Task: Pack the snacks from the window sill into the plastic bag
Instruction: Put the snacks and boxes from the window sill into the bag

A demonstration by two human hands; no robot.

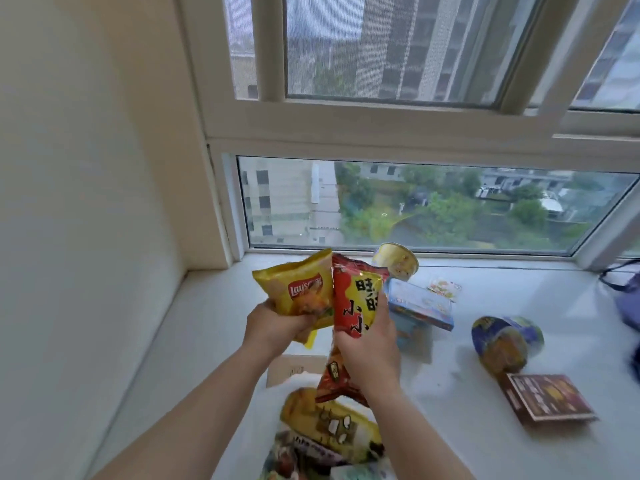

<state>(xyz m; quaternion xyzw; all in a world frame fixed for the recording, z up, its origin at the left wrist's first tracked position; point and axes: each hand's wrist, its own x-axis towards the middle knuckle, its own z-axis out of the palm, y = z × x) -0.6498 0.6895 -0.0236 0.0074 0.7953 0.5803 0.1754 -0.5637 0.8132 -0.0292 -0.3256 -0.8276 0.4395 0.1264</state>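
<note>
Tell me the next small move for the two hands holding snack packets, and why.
Probably lower both packets into the plastic bag near the bottom of the view. The left hand grips the yellow chips packet and the right hand grips the red packet, both lifted off the sill. The bag already holds a few snacks directly below the hands.

High-rise flat, home setting. Bay window [408, 202] at 12 o'clock overlooks buildings and trees. Snacks litter the window sill [467, 393].
</note>
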